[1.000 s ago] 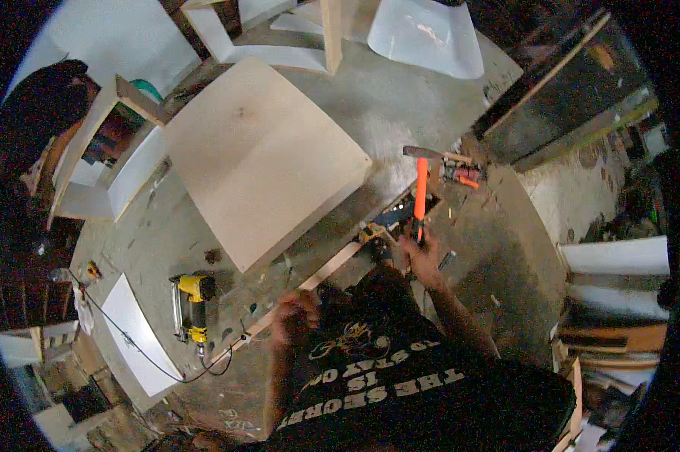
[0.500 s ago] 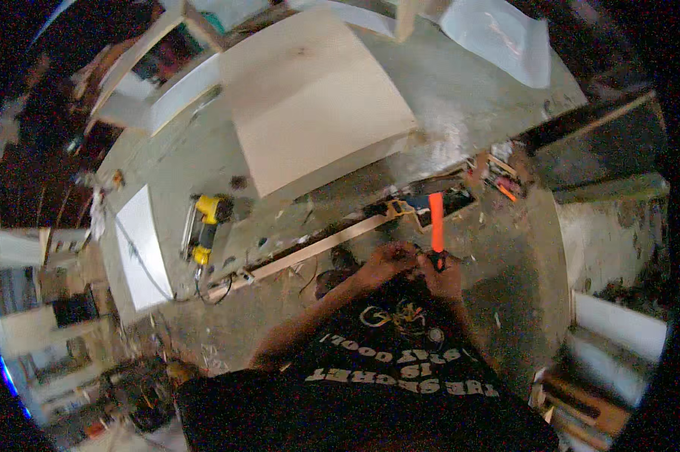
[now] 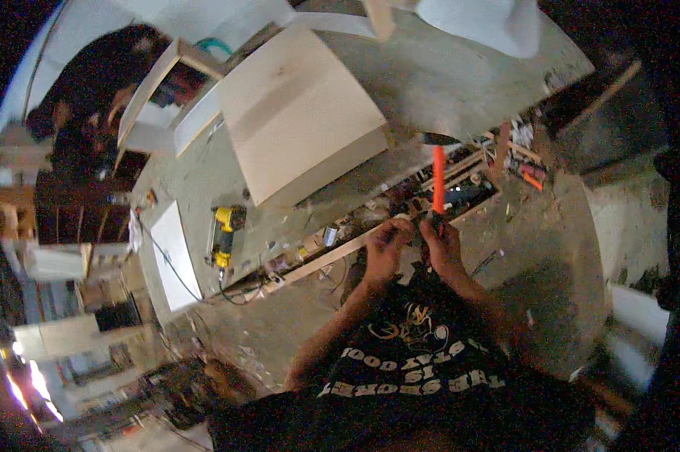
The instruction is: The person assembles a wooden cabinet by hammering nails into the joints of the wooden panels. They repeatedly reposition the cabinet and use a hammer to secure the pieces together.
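Note:
My right hand (image 3: 444, 245) is closed round the grip of a hammer (image 3: 439, 177). Its bright orange shaft points away from me, with a dark head at the far end. Close by on the left, my left hand (image 3: 387, 248) has its fingers bent and pressed together near the hammer's grip. Whatever it pinches is too small and blurred to name. Both hands are in front of my dark shirt, at the near edge of a workbench. Just beyond them lies a long tray (image 3: 370, 228) crowded with small tools and parts.
A large pale wooden box (image 3: 302, 113) stands on the bench beyond the tray. To its left are a yellow and black nail gun (image 3: 224, 237) with a hose and a white panel (image 3: 176, 256). A person in dark clothes (image 3: 91, 98) is by an open wooden frame (image 3: 150, 90).
Both hands have moved slightly away from me, the hammer with them. Its dark head now shows past the orange shaft. The whole view has shifted and turned a little.

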`<state>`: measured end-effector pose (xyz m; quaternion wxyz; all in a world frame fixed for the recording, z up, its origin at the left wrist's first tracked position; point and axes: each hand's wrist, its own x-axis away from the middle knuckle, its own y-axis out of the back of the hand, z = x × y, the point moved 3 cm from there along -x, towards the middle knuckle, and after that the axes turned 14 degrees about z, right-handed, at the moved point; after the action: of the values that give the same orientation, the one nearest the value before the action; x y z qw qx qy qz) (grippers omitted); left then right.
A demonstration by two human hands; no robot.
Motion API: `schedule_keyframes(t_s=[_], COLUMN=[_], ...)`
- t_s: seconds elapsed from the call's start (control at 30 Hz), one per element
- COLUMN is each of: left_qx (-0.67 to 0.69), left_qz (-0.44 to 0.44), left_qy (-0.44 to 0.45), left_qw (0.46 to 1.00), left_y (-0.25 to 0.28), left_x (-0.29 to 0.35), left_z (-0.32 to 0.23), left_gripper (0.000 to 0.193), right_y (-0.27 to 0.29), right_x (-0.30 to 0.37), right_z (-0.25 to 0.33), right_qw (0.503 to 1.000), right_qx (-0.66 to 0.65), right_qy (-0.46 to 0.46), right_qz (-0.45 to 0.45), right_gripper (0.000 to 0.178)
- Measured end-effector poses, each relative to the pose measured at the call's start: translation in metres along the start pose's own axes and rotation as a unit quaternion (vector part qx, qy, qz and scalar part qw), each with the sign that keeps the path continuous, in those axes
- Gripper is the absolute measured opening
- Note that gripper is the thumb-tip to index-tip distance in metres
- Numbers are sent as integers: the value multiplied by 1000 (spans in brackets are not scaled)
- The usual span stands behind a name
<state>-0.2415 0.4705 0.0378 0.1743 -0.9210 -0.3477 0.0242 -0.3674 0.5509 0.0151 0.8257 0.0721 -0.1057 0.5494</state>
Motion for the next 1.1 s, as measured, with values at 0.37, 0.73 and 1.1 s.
schedule_keyframes(t_s=[0.37, 0.73, 1.1], left_qx=[-543, -522, -463], left_qz=[291, 410, 418], left_qy=[-97, -146, -205], left_qw=[782, 733, 754], left_y=[132, 164, 158], left_x=[-189, -210, -207], left_z=[-165, -150, -151], left_gripper=[11, 12, 12], right_y=[-73, -161, -147], right_x=[10, 37, 28], right_z=[-34, 22, 135], right_qw=[992, 975, 928], right_qx=[-49, -61, 321], right_qy=[6, 38, 74], right_qz=[-116, -208, -173], right_gripper=[36, 31, 58])
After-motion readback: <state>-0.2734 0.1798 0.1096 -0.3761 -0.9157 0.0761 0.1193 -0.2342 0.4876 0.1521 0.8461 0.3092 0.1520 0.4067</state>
